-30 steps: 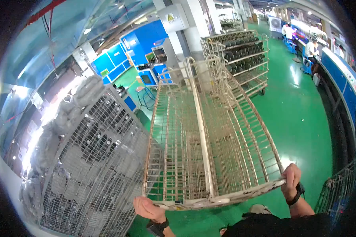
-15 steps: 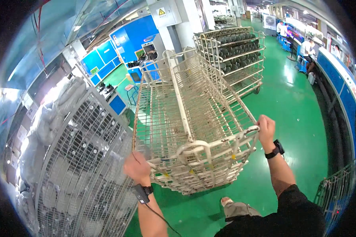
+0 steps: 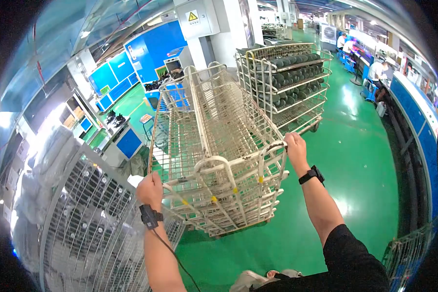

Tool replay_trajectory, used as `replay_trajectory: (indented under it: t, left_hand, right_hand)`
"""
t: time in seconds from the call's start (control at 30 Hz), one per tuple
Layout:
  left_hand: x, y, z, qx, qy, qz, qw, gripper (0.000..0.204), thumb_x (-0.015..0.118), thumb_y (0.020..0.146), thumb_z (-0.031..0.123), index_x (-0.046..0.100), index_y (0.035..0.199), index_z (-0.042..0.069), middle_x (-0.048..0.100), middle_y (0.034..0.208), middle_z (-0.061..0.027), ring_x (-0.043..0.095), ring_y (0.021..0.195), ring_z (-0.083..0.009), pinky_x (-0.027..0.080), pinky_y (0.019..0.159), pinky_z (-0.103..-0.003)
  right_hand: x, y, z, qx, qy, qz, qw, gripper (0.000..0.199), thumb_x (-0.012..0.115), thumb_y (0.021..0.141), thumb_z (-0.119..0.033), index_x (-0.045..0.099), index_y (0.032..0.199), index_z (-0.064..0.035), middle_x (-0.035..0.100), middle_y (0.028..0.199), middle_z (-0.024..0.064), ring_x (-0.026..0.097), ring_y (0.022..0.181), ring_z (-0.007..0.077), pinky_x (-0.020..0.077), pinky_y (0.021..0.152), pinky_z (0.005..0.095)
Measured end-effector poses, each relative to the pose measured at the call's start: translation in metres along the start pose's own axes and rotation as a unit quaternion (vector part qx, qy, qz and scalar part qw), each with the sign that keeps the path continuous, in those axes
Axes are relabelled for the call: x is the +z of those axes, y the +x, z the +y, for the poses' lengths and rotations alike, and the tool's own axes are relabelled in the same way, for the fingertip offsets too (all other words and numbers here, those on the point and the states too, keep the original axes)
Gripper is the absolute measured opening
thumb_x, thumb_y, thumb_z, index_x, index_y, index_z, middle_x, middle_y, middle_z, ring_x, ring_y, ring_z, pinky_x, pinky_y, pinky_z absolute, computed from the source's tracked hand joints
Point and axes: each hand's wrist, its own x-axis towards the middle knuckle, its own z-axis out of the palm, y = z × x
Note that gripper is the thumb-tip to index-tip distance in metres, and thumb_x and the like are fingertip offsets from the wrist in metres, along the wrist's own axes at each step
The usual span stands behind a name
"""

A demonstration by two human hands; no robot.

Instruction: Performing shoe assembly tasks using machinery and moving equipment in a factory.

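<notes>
In front of me stands a cream-white wire rack cart [image 3: 213, 168] with several tiers of wire shelves, rusty in places and marked with yellow tape. No goods show on its shelves. My left hand [image 3: 150, 189] is closed around its near left corner. At the near right corner, my right hand [image 3: 295, 146] is wrapped round the end tube. Both arms reach forward, and each wrist wears a black strapped device; a cable runs from the left one.
Close on the left is a grey wire cage [image 3: 95, 219] beside plastic-wrapped goods [image 3: 58, 165]. Beyond my cart, another rack [image 3: 282, 82] holds rows of dark shoe-sole-like pieces. Blue machines [image 3: 155, 48] stand behind. At right, people sit along a blue-sided line [image 3: 413, 102] on green floor.
The cart and both my hands have shifted left in view, and the cart has turned a little. The grey cage at left sits lower and further back toward me. Both grips stay closed.
</notes>
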Motion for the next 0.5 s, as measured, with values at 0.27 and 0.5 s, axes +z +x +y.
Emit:
replay_trajectory:
  t: [0.27, 0.5]
  left_hand:
    - [0.12, 0.12, -0.012, 0.092, -0.078, 0.099, 0.988, 0.036, 0.061, 0.093, 0.023, 0.056, 0.061, 0.007, 0.056, 0.06, -0.011, 0.055, 0.055, -0.0334, 0.043, 0.051, -0.045]
    - [0.218, 0.215, -0.048, 0.109, -0.076, 0.112, 0.985, 0.03, 0.065, 0.086, 0.019, 0.053, 0.06, 0.01, 0.056, 0.063, -0.008, 0.057, 0.059, -0.0311, 0.046, 0.055, -0.043]
  right_hand:
    - [0.091, 0.129, 0.087, 0.024, -0.007, 0.065, 0.998, 0.032, 0.056, 0.097, -0.027, 0.065, 0.09, 0.0032, 0.06, 0.083, 0.0016, 0.053, 0.08, 0.0106, 0.0428, 0.073, 0.0288]
    - [0.194, 0.212, 0.089, 0.122, 0.034, 0.059, 0.99, 0.034, 0.056, 0.093, -0.028, 0.042, 0.069, -0.0089, 0.028, 0.064, 0.0012, 0.026, 0.06, 0.0123, 0.0224, 0.059, 0.0351]
